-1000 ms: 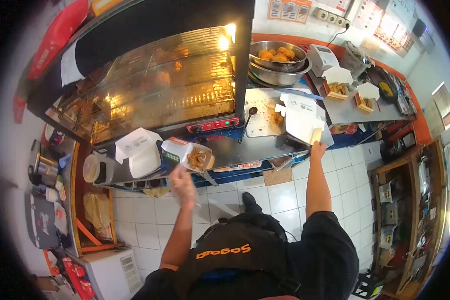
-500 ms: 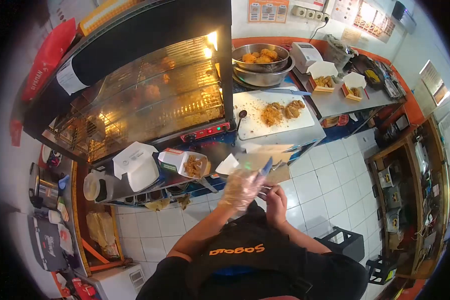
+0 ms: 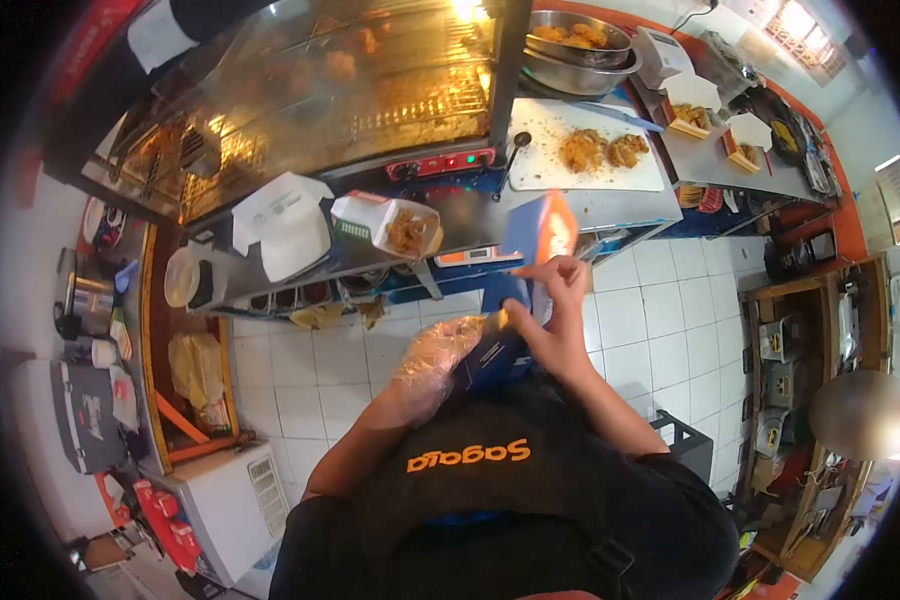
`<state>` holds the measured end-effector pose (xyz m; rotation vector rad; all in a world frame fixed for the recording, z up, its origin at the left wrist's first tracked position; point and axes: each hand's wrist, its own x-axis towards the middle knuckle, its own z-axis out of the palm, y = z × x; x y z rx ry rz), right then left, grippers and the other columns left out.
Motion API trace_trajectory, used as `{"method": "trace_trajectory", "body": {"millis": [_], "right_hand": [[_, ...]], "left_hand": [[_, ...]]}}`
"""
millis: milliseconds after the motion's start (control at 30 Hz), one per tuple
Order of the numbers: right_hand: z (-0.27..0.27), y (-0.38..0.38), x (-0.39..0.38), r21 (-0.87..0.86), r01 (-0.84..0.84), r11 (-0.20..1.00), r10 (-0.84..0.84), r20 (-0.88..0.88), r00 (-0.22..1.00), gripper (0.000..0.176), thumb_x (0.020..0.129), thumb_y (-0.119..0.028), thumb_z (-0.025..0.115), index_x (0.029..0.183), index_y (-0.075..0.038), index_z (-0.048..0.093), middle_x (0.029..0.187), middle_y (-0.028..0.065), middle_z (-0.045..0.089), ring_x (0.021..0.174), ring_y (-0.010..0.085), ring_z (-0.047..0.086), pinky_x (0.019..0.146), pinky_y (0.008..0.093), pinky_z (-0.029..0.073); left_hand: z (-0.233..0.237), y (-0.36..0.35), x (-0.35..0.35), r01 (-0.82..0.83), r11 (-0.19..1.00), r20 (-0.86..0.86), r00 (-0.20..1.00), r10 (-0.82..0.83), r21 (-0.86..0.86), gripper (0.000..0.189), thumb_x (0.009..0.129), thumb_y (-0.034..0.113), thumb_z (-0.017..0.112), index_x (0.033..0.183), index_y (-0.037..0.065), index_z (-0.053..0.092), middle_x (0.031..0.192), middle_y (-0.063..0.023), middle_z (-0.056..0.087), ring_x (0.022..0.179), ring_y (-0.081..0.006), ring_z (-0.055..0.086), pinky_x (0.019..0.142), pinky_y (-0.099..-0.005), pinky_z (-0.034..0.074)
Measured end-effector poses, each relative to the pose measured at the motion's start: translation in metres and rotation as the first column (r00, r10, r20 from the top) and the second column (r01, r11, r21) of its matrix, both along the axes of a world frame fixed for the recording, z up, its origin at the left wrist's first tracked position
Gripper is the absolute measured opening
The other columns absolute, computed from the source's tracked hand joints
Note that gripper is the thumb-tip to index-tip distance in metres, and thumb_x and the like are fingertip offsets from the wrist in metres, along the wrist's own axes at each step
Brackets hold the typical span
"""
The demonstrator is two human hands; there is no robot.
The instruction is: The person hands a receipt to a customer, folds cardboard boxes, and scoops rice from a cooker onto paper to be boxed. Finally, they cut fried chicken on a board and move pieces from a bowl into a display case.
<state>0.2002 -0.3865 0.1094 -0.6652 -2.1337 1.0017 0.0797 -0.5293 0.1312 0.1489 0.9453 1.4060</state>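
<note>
Close to my body, both hands hold a blue takeaway box (image 3: 497, 362) with an orange-and-blue flap (image 3: 550, 232) standing up at its far side. My left hand (image 3: 438, 352), in a clear plastic glove, is closed on the box's left side. My bare right hand (image 3: 558, 318) pinches its right upper edge near the flap. Beyond the hands, a paper box of fried pieces (image 3: 406, 230) and an open white box (image 3: 282, 228) stand on the steel counter. A white cutting board (image 3: 540, 165) bears chopped fried chicken (image 3: 602, 152) and a dark spoon (image 3: 516, 155).
A lit glass warming cabinet (image 3: 350, 110) stands at the back left. A blue-handled knife (image 3: 625, 117) lies at the board's far edge, below metal bowls (image 3: 582, 70) of fried chicken. Two filled open boxes (image 3: 688, 117) sit farther right. A wooden shelf (image 3: 820, 400) stands at right.
The box has turned from its pale inside to its blue outside, and its flap now stands up. My left hand has moved left and my right hand up. The view has shifted.
</note>
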Motion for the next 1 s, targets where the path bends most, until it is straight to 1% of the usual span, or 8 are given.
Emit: {"method": "trace_trajectory", "body": {"millis": [433, 533, 633, 767, 833, 900, 933, 1000], "right_hand": [[0.0, -0.024, 0.012, -0.145, -0.406, 0.902, 0.423, 0.122, 0.898, 0.03, 0.076, -0.01, 0.062, 0.107, -0.009, 0.062, 0.122, 0.0121, 0.043, 0.118, 0.0272, 0.04, 0.099, 0.0404, 0.029], [-0.013, -0.025, 0.017, -0.233, 0.194, 0.953, -0.24, -0.188, 0.952, 0.054, 0.082, -0.019, 0.065, 0.129, -0.002, 0.044, 0.131, 0.0149, 0.04, 0.123, 0.0272, 0.038, 0.105, 0.0384, 0.027], [-0.023, -0.015, 0.021, -0.827, -0.411, 0.383, -0.251, -0.522, 0.815, 0.068, 0.081, -0.022, 0.069, 0.135, -0.002, 0.033, 0.13, 0.0139, 0.042, 0.12, 0.0231, 0.042, 0.102, 0.039, 0.033], [-0.027, -0.011, 0.023, -0.813, -0.455, 0.365, -0.319, -0.568, 0.759, 0.063, 0.078, -0.014, 0.072, 0.129, -0.002, 0.037, 0.121, 0.0116, 0.05, 0.112, 0.0203, 0.049, 0.097, 0.0368, 0.039], [-0.027, 0.001, 0.018, -0.76, -0.186, 0.622, -0.352, -0.484, 0.801, 0.06, 0.073, -0.004, 0.074, 0.123, -0.002, 0.042, 0.112, 0.0083, 0.054, 0.104, 0.0183, 0.053, 0.093, 0.0327, 0.041], [-0.025, 0.005, 0.019, -0.603, -0.013, 0.798, -0.222, -0.314, 0.923, 0.058, 0.066, 0.004, 0.075, 0.117, -0.002, 0.047, 0.11, 0.0075, 0.053, 0.101, 0.0181, 0.053, 0.089, 0.0306, 0.043], [-0.015, 0.007, 0.019, -0.382, -0.035, 0.924, -0.052, -0.216, 0.975, 0.057, 0.065, 0.004, 0.074, 0.115, -0.003, 0.049, 0.112, 0.0081, 0.052, 0.102, 0.0199, 0.052, 0.09, 0.0312, 0.043], [-0.002, 0.009, 0.018, -0.113, -0.235, 0.966, 0.234, -0.022, 0.972, 0.064, 0.056, 0.005, 0.074, 0.115, -0.01, 0.056, 0.118, 0.0113, 0.049, 0.118, 0.0296, 0.045, 0.102, 0.0387, 0.034]], "left_hand": [[-0.023, -0.021, 0.0, 0.096, 0.994, -0.488, 0.867, -0.106, -0.045, 0.015, 0.093, 0.014, 0.053, 0.102, 0.003, 0.059, 0.092, -0.0022, 0.059, 0.082, -0.0082, 0.053, 0.072, -0.0239, 0.044], [-0.05, -0.019, -0.019, -0.261, 0.89, -0.023, 0.957, 0.29, 0.373, 0.023, 0.091, 0.011, 0.055, 0.113, 0.003, 0.055, 0.103, -0.0069, 0.06, 0.089, -0.0176, 0.059, 0.077, -0.0308, 0.049], [-0.043, -0.018, -0.029, -0.395, 0.83, 0.31, 0.907, 0.285, 0.393, 0.03, 0.09, 0.014, 0.058, 0.118, 0.004, 0.052, 0.115, -0.0105, 0.059, 0.099, -0.0231, 0.06, 0.085, -0.0363, 0.051], [-0.073, -0.009, -0.043, -0.35, 0.859, 0.282, 0.925, 0.254, 0.374, 0.04, 0.089, 0.012, 0.057, 0.125, 0.0, 0.047, 0.118, -0.0119, 0.057, 0.107, -0.0254, 0.056, 0.094, -0.0366, 0.047], [-0.077, -0.013, -0.048, -0.278, 0.919, 0.259, 0.944, 0.206, 0.28, 0.04, 0.087, 0.009, 0.058, 0.125, 0.001, 0.047, 0.115, -0.0114, 0.057, 0.109, -0.0254, 0.054, 0.096, -0.0362, 0.042], [-0.072, -0.005, -0.042, -0.655, 0.684, -0.639, 0.383, 0.667, 0.322, 0.042, 0.087, 0.012, 0.058, 0.125, -0.001, 0.047, 0.112, -0.0096, 0.058, 0.109, -0.0231, 0.052, 0.095, -0.0368, 0.04], [-0.052, -0.01, -0.046, -0.434, 0.759, -0.846, -0.014, 0.533, 0.486, 0.044, 0.086, 0.013, 0.059, 0.127, 0.001, 0.047, 0.115, -0.0121, 0.058, 0.107, -0.0269, 0.053, 0.093, -0.0394, 0.04], [0.006, -0.004, -0.037, -0.132, 0.91, -0.897, -0.272, 0.348, 0.393, 0.045, 0.085, 0.014, 0.06, 0.127, 0.001, 0.048, 0.115, -0.0142, 0.058, 0.108, -0.0296, 0.052, 0.094, -0.0403, 0.039]]}}
